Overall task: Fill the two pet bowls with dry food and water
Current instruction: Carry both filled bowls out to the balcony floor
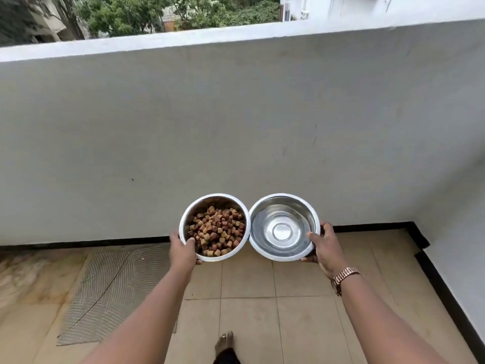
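Two steel pet bowls are held side by side in the air above the floor, rims touching. The left bowl (199,206) holds brown dry food pieces (216,231). My left hand (182,249) grips its near left rim, thumb over the edge. The right bowl (284,254) has clear water in it, with the shiny bottom showing through. My right hand (325,248) grips its right rim with the thumb on top and fingers underneath; a metal watch sits on that wrist.
A grey parapet wall (236,127) rises just ahead, with a side wall (459,219) at the right. Beige floor tiles (249,279) lie below, a ribbed mat (112,290) to the left. My bare foot (224,342) stands at the bottom centre.
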